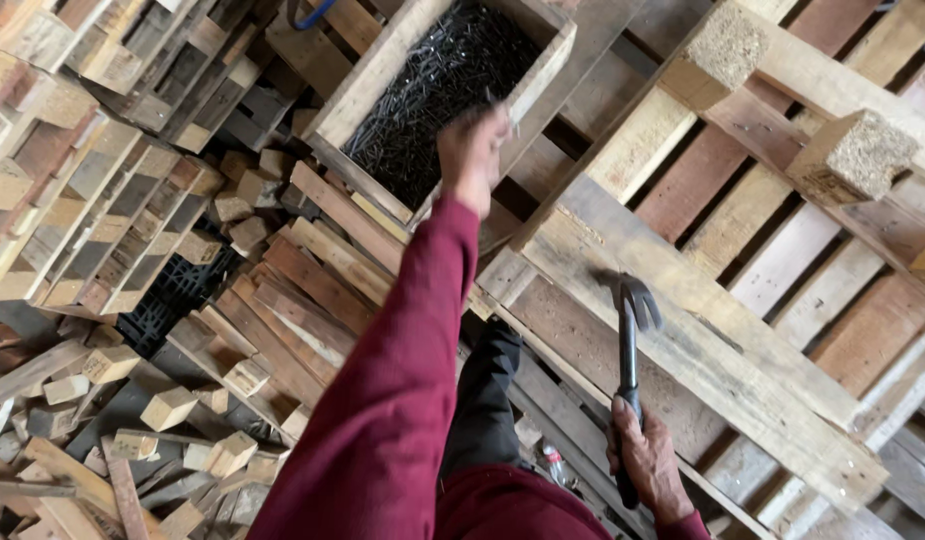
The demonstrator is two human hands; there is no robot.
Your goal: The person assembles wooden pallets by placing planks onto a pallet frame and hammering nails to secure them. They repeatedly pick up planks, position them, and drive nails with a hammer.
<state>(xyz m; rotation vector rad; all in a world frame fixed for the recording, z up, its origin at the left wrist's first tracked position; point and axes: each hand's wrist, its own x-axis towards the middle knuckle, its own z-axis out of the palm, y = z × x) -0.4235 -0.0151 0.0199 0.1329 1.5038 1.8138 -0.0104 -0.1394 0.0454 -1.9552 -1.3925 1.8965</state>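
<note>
1. Head view, materials: wooden pallet [682, 330] of rough, unplaned boards, pale and reddish-brown planks alternating, grain and dirt plain to see.
2. Two pressed-chip blocks [852, 155] on a pale cross board at upper right; cube-shaped, coarse and crumbly in texture.
3. Open wooden box [382, 75] at top centre, plank walls, filled with a dense mass of thin dark nails [442, 90], matt black and tangled.
4. Left half: heap of loose slats and short offcut blocks [172, 405], square-cut ends, pale wood; stacked pallets [102, 200] above them on edge.
5. Black plastic grid [177, 290] showing between the stacks and the loose slats.
6. Left hand [472, 150]: arm in a dark red knit sleeve [402, 370], stretched straight up and forward; hand blurred, just over the near edge of the nail box, fingers curled in. Cannot tell whether anything is pinched between them.
7. Right hand [647, 465]: low at the frame's bottom, fingers wrapped fully round the dark handle of a claw hammer [630, 340]; firm closed grasp.
8. Hammer: all-metal, dark grey, shaft upright in frame, curved head and claw lying over the pallet's broad pale board, near its left end.
9. Dark trouser leg [487, 400] between the two arms.
</note>
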